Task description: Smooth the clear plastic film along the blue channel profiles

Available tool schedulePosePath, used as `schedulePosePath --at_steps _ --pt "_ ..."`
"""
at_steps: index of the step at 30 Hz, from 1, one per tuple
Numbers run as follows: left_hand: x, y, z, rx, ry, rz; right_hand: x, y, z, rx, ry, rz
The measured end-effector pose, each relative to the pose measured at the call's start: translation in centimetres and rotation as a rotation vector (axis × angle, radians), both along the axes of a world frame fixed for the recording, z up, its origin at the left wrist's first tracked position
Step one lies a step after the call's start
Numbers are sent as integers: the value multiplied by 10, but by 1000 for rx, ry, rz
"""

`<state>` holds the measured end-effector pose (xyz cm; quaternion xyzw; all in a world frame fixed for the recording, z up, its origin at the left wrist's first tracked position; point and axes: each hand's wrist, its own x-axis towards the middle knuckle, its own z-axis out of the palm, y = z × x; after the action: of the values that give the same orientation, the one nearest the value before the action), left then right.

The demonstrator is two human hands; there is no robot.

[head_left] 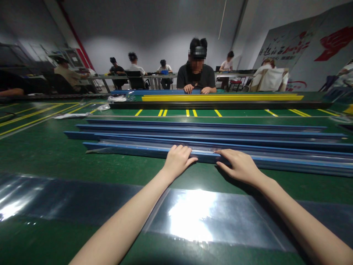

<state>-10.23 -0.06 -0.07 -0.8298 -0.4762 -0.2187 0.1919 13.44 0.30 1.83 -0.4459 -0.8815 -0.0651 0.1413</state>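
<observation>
Blue channel; blurred red wall lettering

Red fist graphic — black chair

The room is dim, darkest at ten o'clock, while the grey wall at twelve catches a soft, paler glow. White glare burns out the clear film at six o'clock, with a second patch flaring at eight. A shadow lies under the right forearm at four. Wide-angle stretch pulls at the wall board at two, and the distant seated people look soft, their heads pixelated
</observation>
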Motion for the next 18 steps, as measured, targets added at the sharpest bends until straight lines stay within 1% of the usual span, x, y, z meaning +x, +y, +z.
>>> schedulePosePath --at_steps 4,18 --pt "0 0 0 -10 -3 3 0 0 0 -15 -15 -19" --pt "0 0 0 0 15 16 0 0 -2 22 15 40"
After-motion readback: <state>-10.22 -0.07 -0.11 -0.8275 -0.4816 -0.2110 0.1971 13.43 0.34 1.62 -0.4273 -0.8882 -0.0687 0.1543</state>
